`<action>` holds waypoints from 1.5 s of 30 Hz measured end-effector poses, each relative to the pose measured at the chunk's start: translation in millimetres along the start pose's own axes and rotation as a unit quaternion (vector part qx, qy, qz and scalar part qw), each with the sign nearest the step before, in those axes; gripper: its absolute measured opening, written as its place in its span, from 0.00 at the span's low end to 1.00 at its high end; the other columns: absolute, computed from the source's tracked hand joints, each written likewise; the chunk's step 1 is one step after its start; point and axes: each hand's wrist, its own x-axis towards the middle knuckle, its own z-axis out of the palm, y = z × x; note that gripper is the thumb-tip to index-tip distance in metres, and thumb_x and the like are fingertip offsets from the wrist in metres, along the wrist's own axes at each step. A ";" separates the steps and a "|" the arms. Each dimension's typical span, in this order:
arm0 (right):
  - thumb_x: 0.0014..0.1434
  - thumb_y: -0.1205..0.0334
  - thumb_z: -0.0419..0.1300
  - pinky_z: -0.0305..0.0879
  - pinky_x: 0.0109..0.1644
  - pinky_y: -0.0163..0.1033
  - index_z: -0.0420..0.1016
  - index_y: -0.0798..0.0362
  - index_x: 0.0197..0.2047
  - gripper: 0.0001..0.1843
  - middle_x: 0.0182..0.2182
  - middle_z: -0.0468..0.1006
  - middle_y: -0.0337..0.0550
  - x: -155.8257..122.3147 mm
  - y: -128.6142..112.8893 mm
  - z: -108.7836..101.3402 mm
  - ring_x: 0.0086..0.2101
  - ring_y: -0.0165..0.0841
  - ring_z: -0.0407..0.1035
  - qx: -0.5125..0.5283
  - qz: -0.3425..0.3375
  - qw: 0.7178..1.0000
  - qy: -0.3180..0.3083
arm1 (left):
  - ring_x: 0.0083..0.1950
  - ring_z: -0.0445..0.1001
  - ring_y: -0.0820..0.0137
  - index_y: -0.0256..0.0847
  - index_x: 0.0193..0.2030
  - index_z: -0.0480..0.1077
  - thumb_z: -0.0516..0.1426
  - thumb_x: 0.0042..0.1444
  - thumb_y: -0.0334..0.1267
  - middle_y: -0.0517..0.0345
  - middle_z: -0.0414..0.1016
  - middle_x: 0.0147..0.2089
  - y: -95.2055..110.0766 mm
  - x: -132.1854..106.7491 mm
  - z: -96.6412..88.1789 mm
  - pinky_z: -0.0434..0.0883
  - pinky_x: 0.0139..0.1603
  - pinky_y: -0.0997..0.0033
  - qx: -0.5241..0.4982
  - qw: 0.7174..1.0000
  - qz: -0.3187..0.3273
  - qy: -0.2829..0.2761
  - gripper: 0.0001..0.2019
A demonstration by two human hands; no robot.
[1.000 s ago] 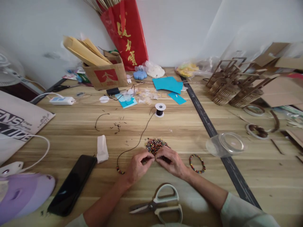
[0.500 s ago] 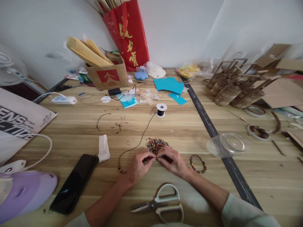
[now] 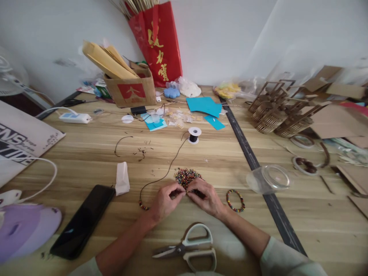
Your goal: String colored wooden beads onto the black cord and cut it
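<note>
My left hand [image 3: 167, 202] is closed in a pinch on the black cord, close to my right fingertips. My right hand [image 3: 207, 197] pinches a tiny bead where the fingertips of both hands meet; fingers partly hide it. Just beyond lies a pile of small multicoloured beads [image 3: 185, 176], partly covered by my right hand. From a white spool [image 3: 194, 135], black cord [image 3: 169, 168] curves down towards my left hand, with several strung beads [image 3: 143, 206] beside that wrist. A finished-looking beaded bracelet [image 3: 235, 200] rests to the right of my right hand.
Scissors [image 3: 186, 249] lie between my forearms. At left are a black phone [image 3: 83, 222], a folded white paper [image 3: 122, 178] and a purple object [image 3: 31, 230]. A clear plastic jar [image 3: 268, 179] lies at right. Blue cards [image 3: 204, 105], a cardboard box [image 3: 130, 91] and small baskets [image 3: 270, 117] stand farther back.
The view has shifted slightly, so most things on the table appear a little farther left. Both hands keep their pinch with the fingertips together.
</note>
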 end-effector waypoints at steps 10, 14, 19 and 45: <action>0.65 0.62 0.55 0.67 0.39 0.40 0.72 0.53 0.38 0.06 0.31 0.77 0.46 1.4 -1.8 0.5 0.34 0.34 0.70 -0.007 -0.014 1.000 -0.014 | 0.27 0.72 0.72 0.38 0.28 0.73 0.56 0.52 0.29 0.57 0.76 0.27 1.8 0.4 -1.5 0.70 0.30 0.77 0.000 1.000 0.002 -0.003 0.05; 0.65 0.63 0.56 0.67 0.40 0.40 0.72 0.53 0.38 0.05 0.31 0.77 0.45 0.2 -1.0 0.8 0.34 0.34 0.70 -0.004 -0.014 1.000 0.000 | 0.28 0.72 0.71 0.38 0.28 0.74 0.57 0.51 0.29 0.57 0.76 0.27 -0.1 -0.4 -0.1 0.70 0.31 0.76 0.004 1.000 -0.002 0.000 0.05; 0.64 0.63 0.57 0.67 0.38 0.38 0.72 0.53 0.38 0.05 0.31 0.76 0.45 -0.4 -1.4 0.6 0.33 0.34 0.70 0.006 -0.004 1.000 0.012 | 0.28 0.72 0.72 0.37 0.29 0.74 0.57 0.52 0.29 0.57 0.76 0.27 1.3 0.3 -0.7 0.69 0.30 0.77 0.003 1.000 -0.006 -0.003 0.05; 0.66 0.64 0.54 0.66 0.39 0.39 0.71 0.53 0.38 0.06 0.31 0.75 0.45 0.5 -1.6 -1.4 0.34 0.34 0.68 -0.009 -0.007 1.000 -0.004 | 0.30 0.73 0.72 0.38 0.32 0.74 0.57 0.52 0.30 0.58 0.77 0.29 -0.7 -1.8 -0.4 0.71 0.33 0.77 -0.026 0.999 -0.028 -0.006 0.04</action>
